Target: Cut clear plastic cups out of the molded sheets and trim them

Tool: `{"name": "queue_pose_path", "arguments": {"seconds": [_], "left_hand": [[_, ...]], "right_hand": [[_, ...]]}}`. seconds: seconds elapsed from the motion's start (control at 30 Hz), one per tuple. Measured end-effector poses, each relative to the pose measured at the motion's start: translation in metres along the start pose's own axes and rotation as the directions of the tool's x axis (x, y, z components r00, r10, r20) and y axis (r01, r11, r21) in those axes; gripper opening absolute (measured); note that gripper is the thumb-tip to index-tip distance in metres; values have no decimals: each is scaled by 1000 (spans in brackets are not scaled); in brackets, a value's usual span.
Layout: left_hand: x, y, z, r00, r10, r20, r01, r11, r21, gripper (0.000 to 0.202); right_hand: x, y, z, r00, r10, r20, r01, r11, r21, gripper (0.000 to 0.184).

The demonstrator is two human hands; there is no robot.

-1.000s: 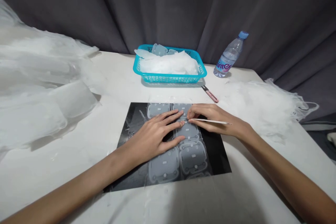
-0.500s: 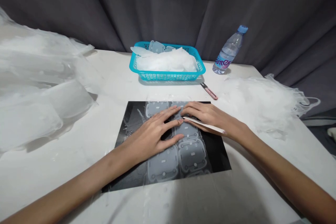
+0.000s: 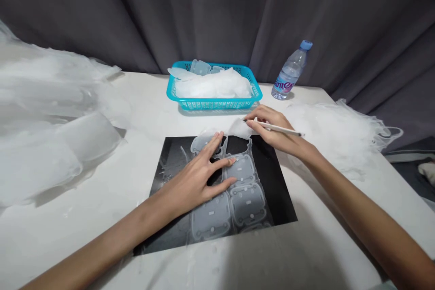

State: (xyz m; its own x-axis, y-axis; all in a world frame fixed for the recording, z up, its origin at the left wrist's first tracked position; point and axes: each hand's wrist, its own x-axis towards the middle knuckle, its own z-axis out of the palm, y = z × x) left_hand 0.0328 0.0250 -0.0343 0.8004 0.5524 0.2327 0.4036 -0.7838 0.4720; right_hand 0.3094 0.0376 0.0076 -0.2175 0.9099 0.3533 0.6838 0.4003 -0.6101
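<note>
A translucent sheet of rounded rectangular pieces (image 3: 246,204) lies on a black mat (image 3: 283,208). My left hand (image 3: 199,174) rests flat on it, fingers spread, covering part of the left column. With its fingers closed, my right hand (image 3: 273,133) grips a slim white pen-like tool (image 3: 283,130) with a dark tip. At those fingertips, a translucent piece (image 3: 239,128) is lifted and tilted at the mat's far edge. Below that piece, a hole framed by thin strips shows black mat. Whether the fingers also pinch the piece is hard to see.
A blue basket (image 3: 217,103) holding white translucent pieces stands at the back, with a water bottle (image 3: 288,72) to its right. Large translucent sheets (image 3: 50,127) are heaped at left. A pile of translucent scraps (image 3: 333,129) lies at right. Behind hangs a grey curtain (image 3: 210,9).
My right hand has risen from the sheet towards the basket, and one piece has come up out of its frame. The left hand stays nearly in place. The pink-handled snips are now hidden.
</note>
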Motion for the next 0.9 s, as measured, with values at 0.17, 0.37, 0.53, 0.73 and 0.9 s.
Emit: {"name": "queue_pose_path", "arguments": {"seconds": [0.17, 0.37, 0.53, 0.73, 0.9], "left_hand": [[5, 7, -10, 974, -136, -181, 126, 990, -66, 28], [19, 12, -25, 855, -506, 117, 496, 728, -474, 64], [25, 14, -26, 816, -483, 318, 520, 374, -768, 42], [21, 17, -19, 792, -564, 232, 411, 214, -886, 26], [21, 23, -14, 794, -571, 208, 303, 76, -950, 26]], "right_hand": [[-8, -34, -12, 960, -13, 281, -37, 985, 171, 14], [-17, -48, -2, 885, -53, 462, -87, 957, 277, 11], [-20, -53, -3, 832, -95, 546, -126, 927, 353, 21], [-12, -32, -21, 965, -15, 262, -40, 978, 205, 46], [-16, -14, -5, 973, 147, 180, -183, 961, 206, 42]]}}
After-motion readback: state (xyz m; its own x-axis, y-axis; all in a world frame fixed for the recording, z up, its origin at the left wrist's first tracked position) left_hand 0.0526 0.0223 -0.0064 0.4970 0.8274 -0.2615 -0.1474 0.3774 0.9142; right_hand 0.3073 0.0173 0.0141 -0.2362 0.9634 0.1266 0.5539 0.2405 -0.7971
